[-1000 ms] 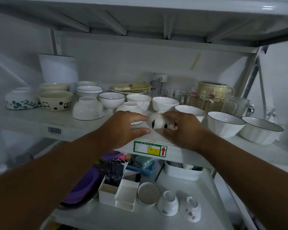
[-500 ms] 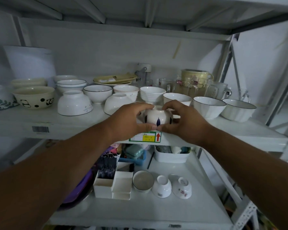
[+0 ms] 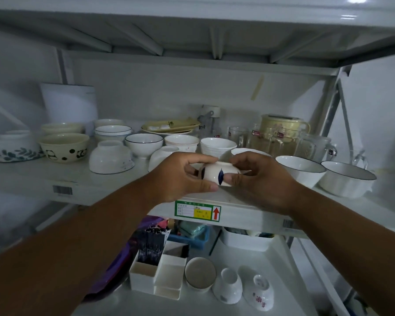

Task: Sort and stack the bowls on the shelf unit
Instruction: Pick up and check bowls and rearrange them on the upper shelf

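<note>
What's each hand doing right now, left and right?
Left hand: gripping the small white ceramic bowl with dark blue marks.
Right hand: gripping the same bowl from the other side.

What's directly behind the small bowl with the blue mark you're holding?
Behind the small bowl stand a ribbed white bowl and another white bowl, only its rim visible. Both hands, left and right, cover what sits lower down.

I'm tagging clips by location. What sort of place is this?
Probably a shop or stockroom for tableware: a metal shelf crowded with assorted bowls, barcode stickers and a stock label on its edge.
</note>
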